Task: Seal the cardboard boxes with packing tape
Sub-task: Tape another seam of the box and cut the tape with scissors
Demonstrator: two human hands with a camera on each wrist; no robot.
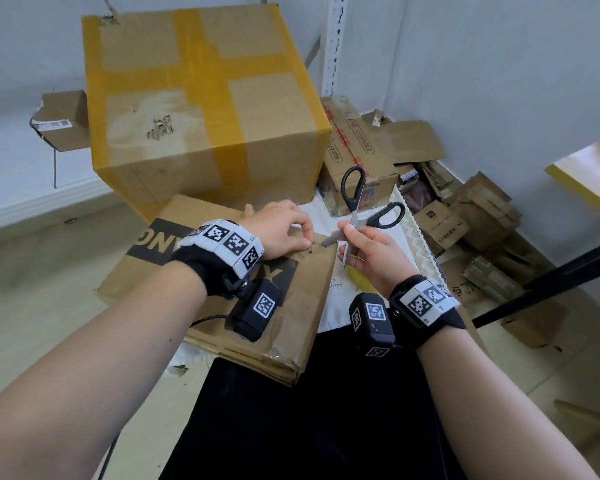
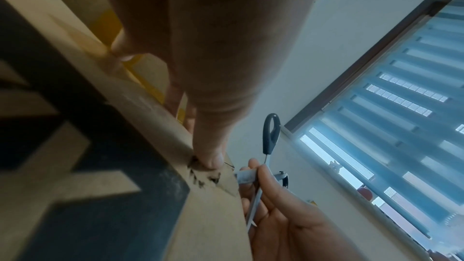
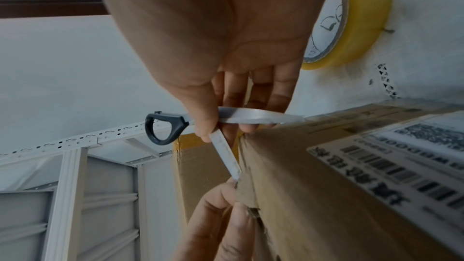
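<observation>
A low brown cardboard box (image 1: 222, 299) with black print lies in front of me on a white cloth. My left hand (image 1: 307, 237) pinches its torn far right corner (image 3: 247, 192) between thumb and finger. My right hand (image 1: 347, 239) grips the black-handled scissors (image 1: 357, 209) by their spread blades, handles pointing up. One blade tip (image 3: 237, 176) touches that corner beside the left fingertips (image 2: 211, 159). A yellow tape roll (image 3: 351, 17) lies on the cloth under my right hand, mostly hidden in the head view.
A large box (image 1: 201, 98) crossed with yellow tape stands behind the low box. A printed box (image 1: 357, 147) sits to its right, with a pile of flattened cartons (image 1: 482, 216) beyond. A white slotted post (image 1: 335, 39) and a black bar (image 1: 551, 278) stand at the right.
</observation>
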